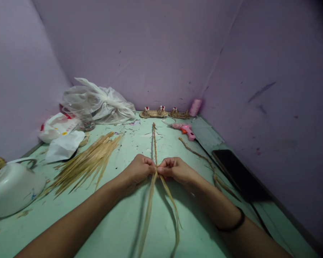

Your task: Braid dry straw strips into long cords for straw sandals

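A thin braid of dried plant fibre (154,145) runs straight away from me along the middle of the table. Both hands pinch it at its near end, fingertips almost touching. My left hand (141,167) is closed on the strands from the left; my right hand (174,169) grips them from the right, thumb and forefinger together. Below the fingers, loose flat fibre strands (150,211) fan out toward me, one on the left and others on the right. Just where the strands cross is hidden by the fingertips.
A bundle of dried fibre strips (88,163) lies at left, beside a white pot (16,188). Plastic bags (110,105) sit behind. A pink glue gun (185,130), thread spool (195,107), woven sandal-like pieces (154,114), another braid (196,152) and a black phone (239,175) stand or lie right and back.
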